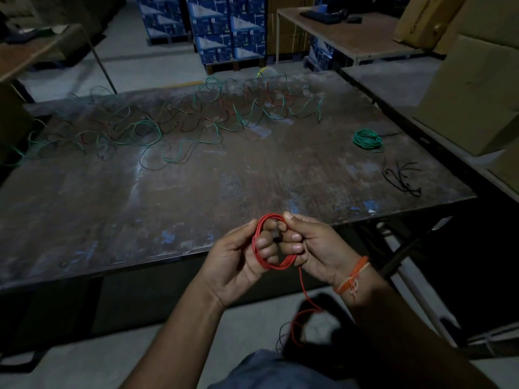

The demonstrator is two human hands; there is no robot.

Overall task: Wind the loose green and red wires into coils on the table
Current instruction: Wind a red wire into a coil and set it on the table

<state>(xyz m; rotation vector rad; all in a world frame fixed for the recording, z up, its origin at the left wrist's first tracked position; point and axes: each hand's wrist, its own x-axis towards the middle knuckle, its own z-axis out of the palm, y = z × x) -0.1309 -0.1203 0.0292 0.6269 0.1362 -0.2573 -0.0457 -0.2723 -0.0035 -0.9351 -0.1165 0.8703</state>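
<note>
A small coil of red wire (257, 245) is held between both hands just in front of the near edge of the worn metal table (196, 186). My left hand (238, 262) grips the coil's left side, its fingers through the loop. My right hand (311, 244) pinches the right side and top. A loose red tail (304, 296) hangs down from the coil toward the floor. A finished green coil (368, 139) lies at the table's right. Tangled loose green and red wires (179, 119) sprawl across the far half of the table.
A bundle of thin black wire (403, 178) lies near the table's right edge. Cardboard boxes (474, 94) stand to the right. Stacked blue boxes (230, 29) on pallets and another table (351, 32) are behind. A further bench (36, 49) is at the far left.
</note>
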